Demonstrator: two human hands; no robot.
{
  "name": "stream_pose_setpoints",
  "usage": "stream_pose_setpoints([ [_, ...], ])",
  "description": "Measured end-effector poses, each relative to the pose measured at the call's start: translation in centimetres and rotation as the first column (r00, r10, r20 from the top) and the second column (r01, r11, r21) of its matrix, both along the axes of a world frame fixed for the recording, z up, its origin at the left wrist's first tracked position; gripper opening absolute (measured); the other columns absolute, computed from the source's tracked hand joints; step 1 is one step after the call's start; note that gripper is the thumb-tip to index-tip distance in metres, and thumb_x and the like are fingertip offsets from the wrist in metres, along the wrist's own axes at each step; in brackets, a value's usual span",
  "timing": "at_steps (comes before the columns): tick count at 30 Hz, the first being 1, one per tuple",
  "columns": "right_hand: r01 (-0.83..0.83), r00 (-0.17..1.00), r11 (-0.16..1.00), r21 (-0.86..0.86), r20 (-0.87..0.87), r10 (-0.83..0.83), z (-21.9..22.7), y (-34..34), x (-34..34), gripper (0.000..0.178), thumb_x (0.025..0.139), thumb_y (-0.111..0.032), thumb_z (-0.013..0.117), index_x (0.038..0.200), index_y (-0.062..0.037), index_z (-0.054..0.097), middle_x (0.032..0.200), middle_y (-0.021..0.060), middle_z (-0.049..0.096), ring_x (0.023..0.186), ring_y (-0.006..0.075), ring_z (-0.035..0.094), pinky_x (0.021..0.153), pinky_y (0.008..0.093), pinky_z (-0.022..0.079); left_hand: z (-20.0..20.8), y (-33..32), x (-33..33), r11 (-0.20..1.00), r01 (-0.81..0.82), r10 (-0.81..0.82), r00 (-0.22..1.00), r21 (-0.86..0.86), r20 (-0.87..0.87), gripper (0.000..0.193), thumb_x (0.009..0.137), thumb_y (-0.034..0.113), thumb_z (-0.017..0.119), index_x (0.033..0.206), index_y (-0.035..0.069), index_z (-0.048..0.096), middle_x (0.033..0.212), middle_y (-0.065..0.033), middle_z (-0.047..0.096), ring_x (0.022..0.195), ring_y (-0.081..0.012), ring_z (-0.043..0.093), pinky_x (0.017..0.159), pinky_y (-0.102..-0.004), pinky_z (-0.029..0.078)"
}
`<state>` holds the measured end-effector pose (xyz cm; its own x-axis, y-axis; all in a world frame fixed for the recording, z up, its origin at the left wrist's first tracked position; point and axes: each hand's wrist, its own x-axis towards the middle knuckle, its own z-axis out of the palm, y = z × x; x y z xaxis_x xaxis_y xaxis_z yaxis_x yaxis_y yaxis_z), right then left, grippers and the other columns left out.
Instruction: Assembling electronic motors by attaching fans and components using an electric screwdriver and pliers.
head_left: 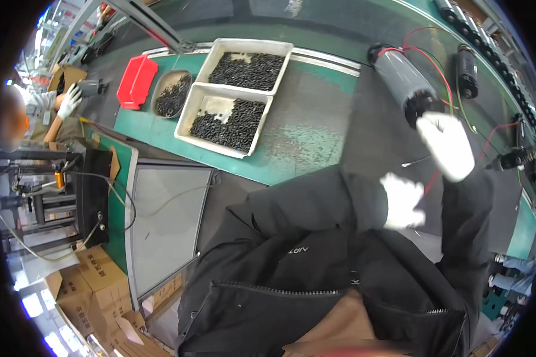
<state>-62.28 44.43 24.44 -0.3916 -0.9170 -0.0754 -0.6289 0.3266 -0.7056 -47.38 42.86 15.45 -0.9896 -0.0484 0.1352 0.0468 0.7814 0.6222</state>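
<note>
My right hand (446, 146), in a white glove, is at the near black end of a grey cylindrical motor (406, 80) lying on the dark conveyor belt. Its fingers are curled together, and what they hold, if anything, is hidden. Closer to my body, my left hand (402, 202), also gloved in white, is blurred by motion with its fingers apart and nothing visible in them. A piece of red wire (431, 182) shows between the two hands. A thin cable with a pale tip (415, 162) lies on the belt beside them.
Two white trays (186, 138) of small black parts stand left on the green bench, beside a round container (156, 102) and red bin (138, 82). Right are more wired motors (467, 71). A co-worker's gloved hand (70, 101) holds a grey cylinder at far left. Cardboard boxes (101, 279) stand lower left.
</note>
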Motion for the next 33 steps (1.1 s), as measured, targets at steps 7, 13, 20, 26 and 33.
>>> stream_pose_setpoints([
  [7,0.119,0.972,0.987,-0.106,-0.191,-0.137,-7.6,1.8,5.8,0.022,0.083,-0.019,0.063,0.07,-0.0031,0.057,0.058,0.0129,0.051,0.051,0.0283,0.053,0.051,0.0374,0.04,6.5,-18.5,8.8,0.853,-0.104,0.046,0.991,-0.512,-0.123,0.018,0.085,0.026,0.058,0.088,0.01,0.067,0.085,-0.0089,0.065,0.078,-0.0263,0.064,0.065,-0.0378,0.052],
  [13,0.081,0.988,0.997,-0.016,0.137,-0.078,-9.6,2.4,6.2,0.014,0.086,-0.015,0.061,0.083,-0.0013,0.062,0.071,0.0146,0.056,0.062,0.0241,0.055,0.06,0.0336,0.044,0.0,-34.8,10.6,0.483,-0.689,0.832,0.553,-0.541,0.038,0.029,0.082,0.028,0.062,0.1,0.006,0.07,0.099,-0.0162,0.068,0.096,-0.0315,0.064,0.085,-0.0398,0.05],
  [20,-0.365,0.758,0.931,-0.018,0.575,0.308,-4.6,8.7,1.3,0.037,0.086,-0.011,0.061,0.122,-0.0035,0.057,0.109,0.0113,0.061,0.092,0.0219,0.065,0.082,0.0331,0.051,-3.5,-38.1,10.6,0.441,-0.653,0.798,0.6,-0.615,-0.065,0.034,0.076,0.033,0.061,0.095,0.007,0.07,0.101,-0.0197,0.066,0.1,-0.035,0.061,0.088,-0.0427,0.047],
  [26,0.56,0.715,0.319,-0.765,0.251,-0.653,-2.5,17.2,-10.0,0.041,0.094,-0.025,0.057,0.12,0.0063,0.053,0.112,0.0167,0.06,0.105,0.0245,0.056,0.094,0.032,0.041,-3.1,-40.2,10.2,0.452,-0.736,0.843,0.538,-0.504,-0.031,0.033,0.071,0.028,0.063,0.092,0.004,0.072,0.092,-0.0194,0.069,0.091,-0.0328,0.066,0.083,-0.0391,0.05],
  [33,0.664,0.725,0.582,-0.469,0.595,-0.347,-11.3,26.9,-32.1,0.063,0.087,-0.029,0.068,0.139,-0.0079,0.038,0.124,0.0038,0.053,0.11,0.0133,0.051,0.09,0.0289,0.042,-2.5,-39.4,8.7,0.47,-0.748,0.866,0.494,-0.469,0.081,0.04,0.07,0.03,0.066,0.098,0.001,0.069,0.093,-0.0204,0.068,0.091,-0.0329,0.066,0.081,-0.0371,0.049],
])
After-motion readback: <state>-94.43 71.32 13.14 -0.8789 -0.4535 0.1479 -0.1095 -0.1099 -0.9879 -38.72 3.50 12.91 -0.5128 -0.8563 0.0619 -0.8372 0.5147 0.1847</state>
